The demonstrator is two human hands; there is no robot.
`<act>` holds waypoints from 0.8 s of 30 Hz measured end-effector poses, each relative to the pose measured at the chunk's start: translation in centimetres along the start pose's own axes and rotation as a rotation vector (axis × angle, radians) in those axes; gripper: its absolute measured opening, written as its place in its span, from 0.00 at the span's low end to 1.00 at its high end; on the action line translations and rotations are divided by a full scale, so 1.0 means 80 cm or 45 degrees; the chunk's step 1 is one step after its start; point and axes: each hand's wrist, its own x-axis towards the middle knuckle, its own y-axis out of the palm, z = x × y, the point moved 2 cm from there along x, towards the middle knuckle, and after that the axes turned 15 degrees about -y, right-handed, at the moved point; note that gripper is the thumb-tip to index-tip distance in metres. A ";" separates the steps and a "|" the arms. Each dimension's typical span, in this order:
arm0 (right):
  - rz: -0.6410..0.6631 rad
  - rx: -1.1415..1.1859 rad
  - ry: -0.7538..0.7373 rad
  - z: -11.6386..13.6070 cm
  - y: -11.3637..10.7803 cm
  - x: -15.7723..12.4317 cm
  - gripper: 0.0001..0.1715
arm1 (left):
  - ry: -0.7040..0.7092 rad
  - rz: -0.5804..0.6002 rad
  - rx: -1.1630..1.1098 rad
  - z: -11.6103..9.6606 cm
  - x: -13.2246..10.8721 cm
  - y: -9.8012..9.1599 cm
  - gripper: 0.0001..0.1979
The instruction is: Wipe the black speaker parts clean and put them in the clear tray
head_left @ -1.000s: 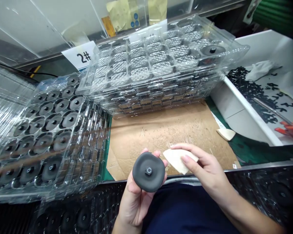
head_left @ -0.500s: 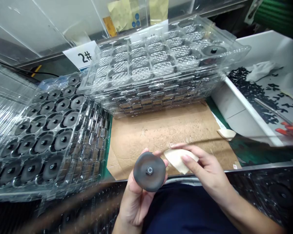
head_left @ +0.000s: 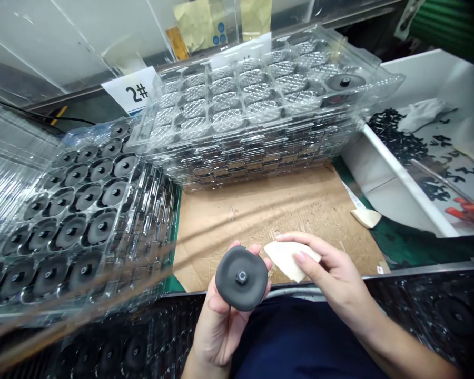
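Note:
My left hand (head_left: 220, 334) has its fingers wrapped under a dark grey, rounded disc (head_left: 231, 292) with a small hollow stud at its centre. The disc's face is turned up toward me. Close by on the right, my right hand (head_left: 342, 281) pinches a cream wedge-shaped pad (head_left: 284, 257), probably sponge, between thumb and fingers. A small gap separates the pad from the disc's edge. Both hands are over the front edge of a brown cardboard sheet (head_left: 260, 210).
Clear plastic trays (head_left: 225, 123) are stacked at the back, with one dark disc (head_left: 345, 82) at the right. Trays of similar discs (head_left: 71, 231) stand left. A white bin (head_left: 403, 179) holds small black pieces and a red-handled tool (head_left: 472, 208). Another cream pad (head_left: 366, 217) lies beside it.
Both hands, the disc and the pad have hardly moved. Blurred brown streaks near the camera have shifted and no longer cross the disc.

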 end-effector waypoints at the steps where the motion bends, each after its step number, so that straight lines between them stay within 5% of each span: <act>1: 0.002 0.008 -0.004 0.000 0.000 0.000 0.12 | 0.003 0.001 -0.002 0.000 0.000 0.000 0.28; 18: -0.014 -0.025 -0.022 -0.009 -0.002 0.002 0.13 | -0.001 -0.067 0.077 0.000 0.001 -0.002 0.29; 24: 0.017 -0.249 -0.314 0.017 0.004 0.005 0.15 | 0.064 -0.222 0.034 0.011 0.008 -0.003 0.27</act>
